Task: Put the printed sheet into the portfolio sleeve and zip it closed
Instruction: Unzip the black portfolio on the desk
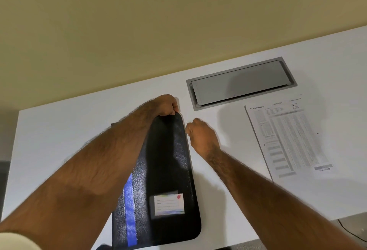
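Sheet (288,138) is lying flat on the white desk (59,130), well right of the black sleeve (168,170), with neither hand touching it. Left hand (165,104) is curling closed over the sleeve's far end, pinching it there. Right hand (202,134) is sitting fisted at the sleeve's right edge; whether it is gripping the zip I cannot tell. A grey hatch (241,83) is lying beyond.

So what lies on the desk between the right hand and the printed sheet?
Nothing: in the head view, only bare white desk separates the right hand from the printed sheet.
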A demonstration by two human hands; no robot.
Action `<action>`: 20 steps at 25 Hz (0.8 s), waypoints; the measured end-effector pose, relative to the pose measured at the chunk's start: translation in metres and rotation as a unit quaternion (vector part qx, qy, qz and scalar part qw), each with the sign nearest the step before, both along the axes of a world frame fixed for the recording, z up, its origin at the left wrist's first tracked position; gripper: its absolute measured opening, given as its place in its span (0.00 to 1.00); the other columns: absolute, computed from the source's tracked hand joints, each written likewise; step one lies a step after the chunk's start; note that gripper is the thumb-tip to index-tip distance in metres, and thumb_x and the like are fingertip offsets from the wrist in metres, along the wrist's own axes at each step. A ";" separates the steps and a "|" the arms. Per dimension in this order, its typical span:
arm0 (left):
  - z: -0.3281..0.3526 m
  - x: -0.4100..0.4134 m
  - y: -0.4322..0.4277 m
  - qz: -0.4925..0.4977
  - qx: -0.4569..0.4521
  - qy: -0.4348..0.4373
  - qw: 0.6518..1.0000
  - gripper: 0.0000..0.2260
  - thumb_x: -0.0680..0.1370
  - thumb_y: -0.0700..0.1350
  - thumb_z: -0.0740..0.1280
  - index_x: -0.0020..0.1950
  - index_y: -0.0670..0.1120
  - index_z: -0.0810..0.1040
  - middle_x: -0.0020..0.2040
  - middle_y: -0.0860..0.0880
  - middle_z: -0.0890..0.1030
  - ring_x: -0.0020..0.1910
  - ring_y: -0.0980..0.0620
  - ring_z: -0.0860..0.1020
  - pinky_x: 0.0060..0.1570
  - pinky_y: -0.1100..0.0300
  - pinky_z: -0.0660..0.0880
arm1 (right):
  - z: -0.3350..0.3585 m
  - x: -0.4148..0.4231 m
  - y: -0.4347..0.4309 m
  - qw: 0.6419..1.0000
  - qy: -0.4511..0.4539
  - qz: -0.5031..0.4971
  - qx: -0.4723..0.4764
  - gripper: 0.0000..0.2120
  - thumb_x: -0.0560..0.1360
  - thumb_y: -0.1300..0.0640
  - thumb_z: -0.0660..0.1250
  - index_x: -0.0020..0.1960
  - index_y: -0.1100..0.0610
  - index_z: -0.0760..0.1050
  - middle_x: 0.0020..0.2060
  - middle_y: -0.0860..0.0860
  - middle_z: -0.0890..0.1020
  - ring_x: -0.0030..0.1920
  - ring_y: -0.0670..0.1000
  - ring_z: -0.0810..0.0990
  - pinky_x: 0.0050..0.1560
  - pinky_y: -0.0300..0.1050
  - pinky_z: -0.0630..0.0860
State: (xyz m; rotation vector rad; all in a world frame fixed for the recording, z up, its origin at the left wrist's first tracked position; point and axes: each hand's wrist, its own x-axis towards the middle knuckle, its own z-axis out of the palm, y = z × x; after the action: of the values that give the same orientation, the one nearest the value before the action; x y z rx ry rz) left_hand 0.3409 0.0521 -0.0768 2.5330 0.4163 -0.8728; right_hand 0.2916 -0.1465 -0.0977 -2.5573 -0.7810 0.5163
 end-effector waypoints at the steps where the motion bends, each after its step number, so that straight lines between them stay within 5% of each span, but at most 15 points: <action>1: 0.000 -0.001 -0.001 0.002 0.002 -0.003 1.000 0.09 0.78 0.36 0.70 0.57 0.42 0.83 0.59 0.44 0.82 0.50 0.52 0.73 0.51 0.59 0.69 | 0.001 -0.010 -0.007 1.000 0.005 0.003 0.004 0.08 0.77 0.63 0.68 0.55 0.57 0.81 0.51 0.54 0.80 0.50 0.54 0.81 0.54 0.45 0.79; 10: -0.004 -0.013 -0.008 0.037 0.011 -0.046 0.998 0.09 0.78 0.34 0.68 0.55 0.43 0.83 0.60 0.44 0.82 0.60 0.45 0.78 0.51 0.60 0.70 | -0.003 -0.092 -0.063 0.999 0.028 0.009 0.014 0.09 0.77 0.64 0.66 0.55 0.55 0.80 0.51 0.50 0.80 0.51 0.50 0.79 0.49 0.39 0.74; 14: -0.004 -0.024 -0.011 0.084 0.035 -0.090 0.992 0.09 0.79 0.35 0.65 0.49 0.49 0.79 0.59 0.46 0.81 0.60 0.45 0.78 0.61 0.52 0.75 | -0.008 -0.135 -0.093 1.000 0.024 0.013 0.008 0.08 0.81 0.56 0.64 0.57 0.53 0.79 0.55 0.50 0.80 0.54 0.49 0.78 0.57 0.41 0.76; 17: 0.004 -0.041 -0.015 0.123 0.078 -0.161 0.976 0.10 0.79 0.39 0.65 0.58 0.49 0.77 0.62 0.46 0.80 0.60 0.44 0.77 0.61 0.51 0.76 | -0.009 -0.151 -0.109 0.999 0.037 0.002 0.010 0.07 0.80 0.57 0.64 0.57 0.53 0.79 0.56 0.49 0.80 0.53 0.48 0.78 0.56 0.39 0.75; 20: 0.024 -0.108 -0.034 0.131 0.077 -0.270 0.951 0.27 0.77 0.54 0.71 0.73 0.50 0.70 0.75 0.47 0.71 0.73 0.44 0.70 0.72 0.49 0.67 | -0.002 -0.149 -0.108 0.999 0.039 -0.012 0.008 0.08 0.77 0.64 0.64 0.51 0.55 0.79 0.51 0.49 0.79 0.49 0.50 0.79 0.48 0.42 0.77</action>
State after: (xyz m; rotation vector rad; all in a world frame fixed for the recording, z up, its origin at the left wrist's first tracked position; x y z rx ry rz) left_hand 0.2329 0.0178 -0.0532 2.6334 0.6337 -0.0378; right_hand 0.1422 -0.2546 -0.0997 -2.5124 -0.7227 0.5962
